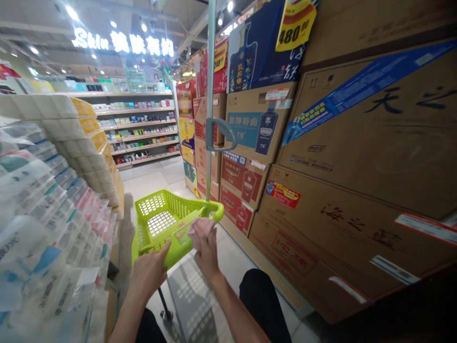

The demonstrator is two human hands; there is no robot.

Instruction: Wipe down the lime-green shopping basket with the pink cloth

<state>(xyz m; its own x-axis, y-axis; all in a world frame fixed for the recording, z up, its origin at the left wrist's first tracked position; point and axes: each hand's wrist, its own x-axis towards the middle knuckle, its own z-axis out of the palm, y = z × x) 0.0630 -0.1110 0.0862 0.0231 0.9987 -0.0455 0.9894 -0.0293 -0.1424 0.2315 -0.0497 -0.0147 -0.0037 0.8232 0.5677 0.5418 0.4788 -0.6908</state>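
A lime-green plastic basket (pixel 180 250), part of a small shopping trolley, stands right in front of me with slotted walls and nothing visible inside. My left hand (pixel 148 271) is wrapped round its near left rim, thumb on top. Bunched in my right hand (pixel 207 250) is a pink cloth (pixel 199 229), pressed against the basket's near right rim beside a label (pixel 182 234). From the basket's right side rises a metal pole (pixel 210 166) carrying a grey loop handle (pixel 224 134).
Stacked cardboard liquor cartons (pixel 321 190) line the right side closely. Packs of tissue (pixel 53 247) are piled high on the left. Beyond the tiled aisle floor (pixel 153 174), stocked shelves (pixel 143 121) stand under a lit sign (pixel 123 43). A trolley wheel (pixel 166 315) shows near my legs.
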